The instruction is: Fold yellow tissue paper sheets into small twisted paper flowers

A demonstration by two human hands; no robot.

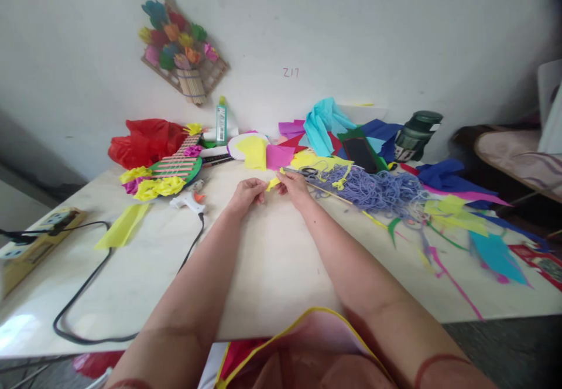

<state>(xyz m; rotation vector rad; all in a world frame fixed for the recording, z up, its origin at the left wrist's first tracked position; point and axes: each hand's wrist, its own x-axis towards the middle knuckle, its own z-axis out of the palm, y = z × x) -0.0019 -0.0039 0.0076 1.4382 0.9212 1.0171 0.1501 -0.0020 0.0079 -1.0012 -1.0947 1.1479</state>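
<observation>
Head view: near the middle of the counter [281, 272], both hands meet over a small twist of yellow paper [274, 183]. The left hand [249, 197] pinches its left end between thumb and finger (the fingertips are a little blurred). The right hand [292, 187] grasps the other end, its fingers covering most of what lies inside. A thin stick [336, 193] juts out to the right of that hand; whether the hand grips it too, I cannot tell.

Just beyond the right hand lie scissors [309, 171], partly hidden, and to the right a tangle of violet yarn [375, 188] whose loose ends blur into paper scraps. Farther back, a crumpled cyan sheet [322, 125] covers part of the coloured paper pile, and a dark flat rectangle [360, 153] (perhaps a phone) rests near a dark green jar [417, 134].

On the left sits a white glue gun [188, 202]; its black cord [79, 313] disappears behind the left forearm [197, 277]. A flat yellow strip [123, 225] lies near the power strip [41, 236], which the left edge cuts off. Behind them, a flower-trimmed craft piece [175, 168] overlaps red paper [147, 143].
</observation>
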